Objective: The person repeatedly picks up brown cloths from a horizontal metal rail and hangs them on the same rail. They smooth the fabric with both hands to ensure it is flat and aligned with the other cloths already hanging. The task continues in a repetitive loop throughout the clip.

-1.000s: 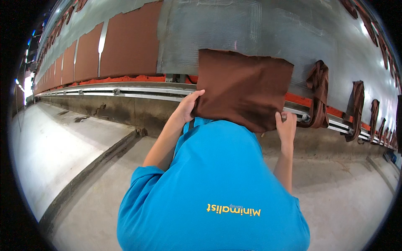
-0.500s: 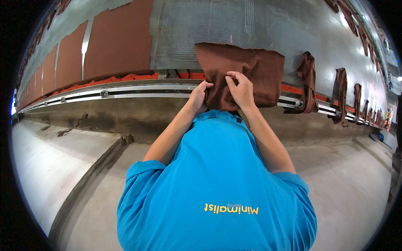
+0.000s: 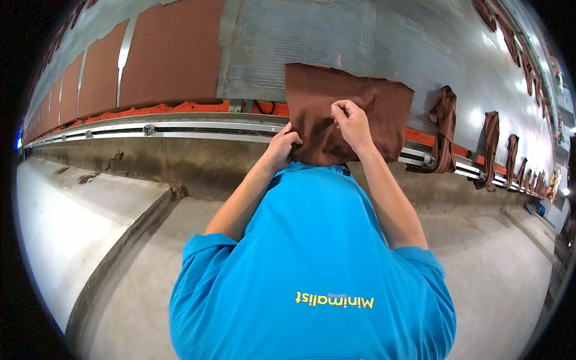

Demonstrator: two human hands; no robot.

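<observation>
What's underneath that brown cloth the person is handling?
The brown cloth overlaps the grey metal surface in this view; a red strip and a metal rail pass behind it, showing on both sides. The stretches it covers can't be seen.

You have a bright, mostly sharp view, with white glare on the metal table [image 3: 384, 48] to your right and strong light over the pale ledge [image 3: 72, 204] on your left; soft shadow fills the folds of the brown cloth [image 3: 384, 108], the fisheye curves the rail [image 3: 210, 126], and black swallows your corners
</observation>
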